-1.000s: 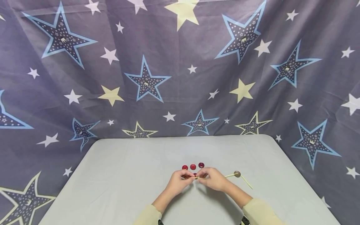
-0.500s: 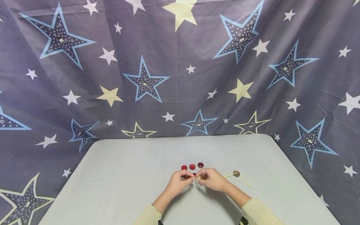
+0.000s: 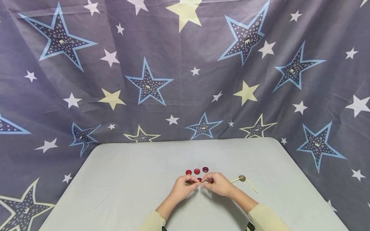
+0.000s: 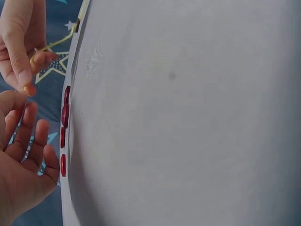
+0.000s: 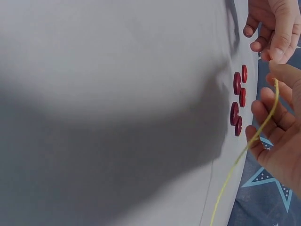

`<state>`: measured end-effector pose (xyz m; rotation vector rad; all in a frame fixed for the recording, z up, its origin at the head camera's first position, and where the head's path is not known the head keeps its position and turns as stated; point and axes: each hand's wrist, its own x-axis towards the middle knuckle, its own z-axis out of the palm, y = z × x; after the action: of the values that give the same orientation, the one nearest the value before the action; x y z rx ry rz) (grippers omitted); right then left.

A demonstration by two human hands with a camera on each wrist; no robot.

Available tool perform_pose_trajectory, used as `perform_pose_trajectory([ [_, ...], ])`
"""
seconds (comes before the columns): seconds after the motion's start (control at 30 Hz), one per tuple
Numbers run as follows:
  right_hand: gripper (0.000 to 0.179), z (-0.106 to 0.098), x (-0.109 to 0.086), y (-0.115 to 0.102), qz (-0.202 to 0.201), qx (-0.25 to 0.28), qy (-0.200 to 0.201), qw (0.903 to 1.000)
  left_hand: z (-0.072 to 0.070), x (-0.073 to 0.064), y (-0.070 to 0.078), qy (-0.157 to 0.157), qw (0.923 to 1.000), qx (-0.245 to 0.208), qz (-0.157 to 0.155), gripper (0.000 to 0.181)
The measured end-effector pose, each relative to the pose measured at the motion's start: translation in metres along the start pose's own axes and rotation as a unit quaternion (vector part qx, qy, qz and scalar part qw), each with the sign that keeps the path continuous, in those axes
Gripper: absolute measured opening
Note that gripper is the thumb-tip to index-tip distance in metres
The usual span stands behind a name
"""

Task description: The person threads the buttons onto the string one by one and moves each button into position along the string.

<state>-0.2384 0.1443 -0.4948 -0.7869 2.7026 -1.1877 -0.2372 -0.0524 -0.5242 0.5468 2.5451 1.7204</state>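
My left hand (image 3: 182,187) and right hand (image 3: 218,184) meet fingertip to fingertip above the table. Both pinch a thin yellow cord (image 5: 270,123), a short bit of which shows between them. From the right hand the cord trails down past the palm to a brown button-like disc (image 3: 242,178), and its tail lies beyond. Just past the hands are small round discs like buttons: a red one (image 3: 188,172), another red one (image 3: 197,171) and a dark red one (image 3: 205,169). A further dark red disc (image 5: 234,113) is partly hidden by the hands in the head view.
A pale cloth-covered table (image 3: 130,179) spreads around the hands. Behind it and along its sides hangs a grey curtain (image 3: 179,106) printed with stars.
The bit of yellow cord showing between the fingertips has become shorter. Both hands stay in nearly the same place; the whole head view has shifted slightly.
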Motion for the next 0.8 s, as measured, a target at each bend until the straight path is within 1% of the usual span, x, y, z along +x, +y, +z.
perform_pose_trajectory([
  [0.13,0.006,0.000,0.000,0.001,-0.001,0.003,0.009,0.9999,0.000,0.000,-0.001,-0.002,1.0000,-0.003,0.001,0.008],
  [0.33,0.011,0.001,0.001,0.001,0.002,0.010,0.019,0.9998,0.000,-0.001,-0.001,-0.006,0.9999,-0.008,-0.004,0.008],
  [0.63,0.010,-0.003,0.000,0.002,0.014,0.008,0.032,0.9993,-0.007,-0.001,0.000,-0.001,0.9994,-0.032,-0.016,0.015],
  [0.7,0.011,-0.004,-0.001,0.003,0.015,0.005,0.035,0.9993,-0.009,0.000,0.001,-0.002,0.9995,-0.027,-0.019,0.016],
  [0.8,0.011,-0.006,-0.001,0.004,0.014,0.003,0.038,0.9992,-0.011,0.002,0.001,-0.005,0.9998,-0.002,-0.020,0.016],
])
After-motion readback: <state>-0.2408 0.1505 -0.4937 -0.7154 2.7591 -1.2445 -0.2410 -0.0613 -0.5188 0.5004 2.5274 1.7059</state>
